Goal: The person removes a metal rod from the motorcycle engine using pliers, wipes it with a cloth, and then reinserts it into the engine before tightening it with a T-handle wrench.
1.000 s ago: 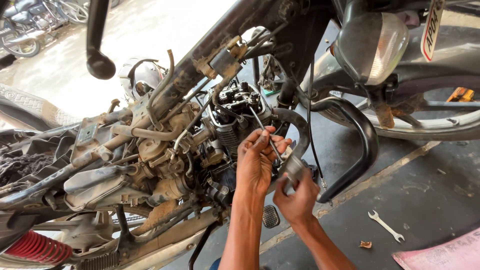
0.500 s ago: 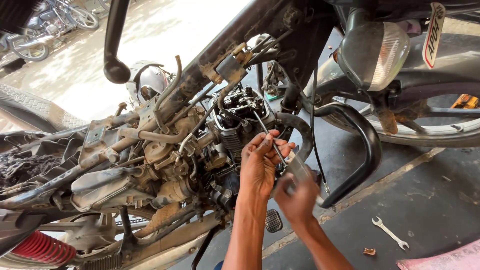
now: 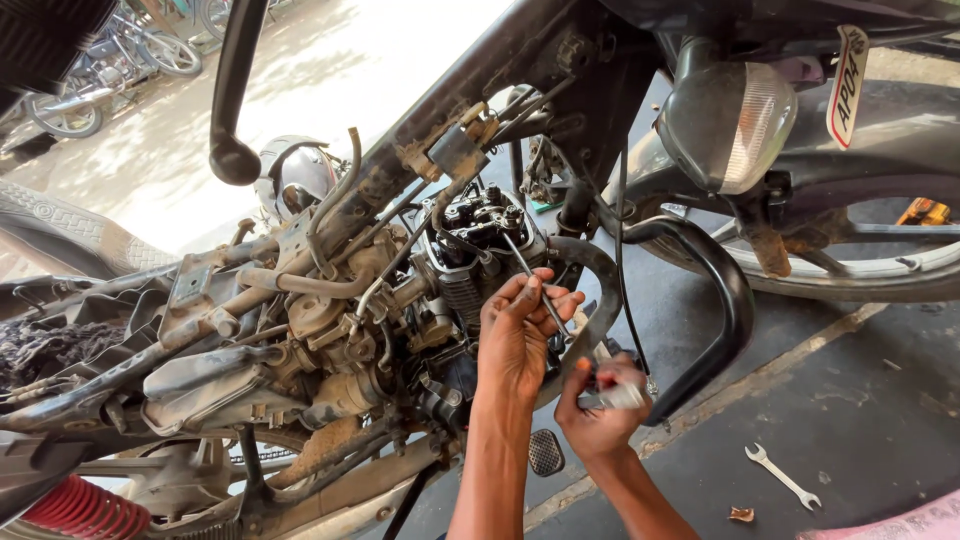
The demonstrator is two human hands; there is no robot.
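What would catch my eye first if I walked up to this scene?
Probably the stripped motorcycle engine at the centre, grimy and bare under the frame. Right in front of it, the left hand pinches a thin metal rod that slants up toward the engine top, while the right hand grips a small tool just below. A lone spanner lies on the dark floor at lower right.

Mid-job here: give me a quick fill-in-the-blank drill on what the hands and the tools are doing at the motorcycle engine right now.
1. The left hand steadies a thin metal ____ that runs up to the engine head.
2. The right hand grips the tool's handle ____ the left hand.
3. A silver ____ lies on the dark floor at lower right.
4. A red coil ____ shows at the bottom left corner.

Missing words: rod; below; spanner; spring
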